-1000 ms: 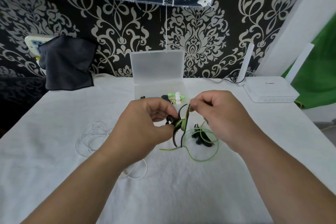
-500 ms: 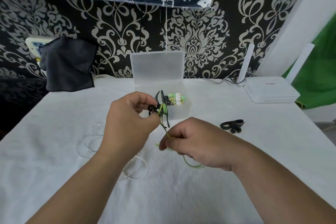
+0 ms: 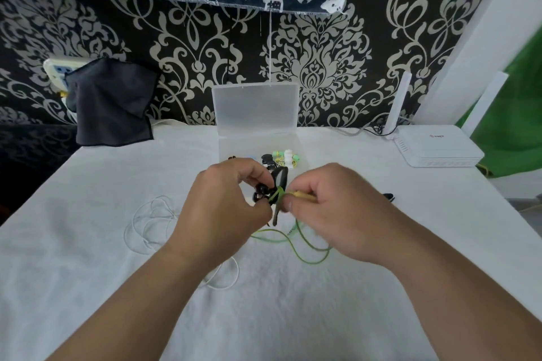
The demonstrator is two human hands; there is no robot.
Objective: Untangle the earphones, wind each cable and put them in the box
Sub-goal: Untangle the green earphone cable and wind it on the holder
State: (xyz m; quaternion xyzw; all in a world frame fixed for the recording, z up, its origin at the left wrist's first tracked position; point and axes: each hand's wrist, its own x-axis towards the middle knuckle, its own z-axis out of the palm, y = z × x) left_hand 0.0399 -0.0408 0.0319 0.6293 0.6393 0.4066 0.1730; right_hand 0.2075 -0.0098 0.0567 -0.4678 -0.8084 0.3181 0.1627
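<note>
Grip: left hand holds earphone bundle, long axis upright; right hand pinches green cable sideways.

Left hand is gripping a black-and-green earphone bundle above the white-covered table. Right hand is pinching the green cable, which is trailing in loops onto the cloth. White earphones are lying beside the left wrist. The clear box is standing open behind both hands.
</note>
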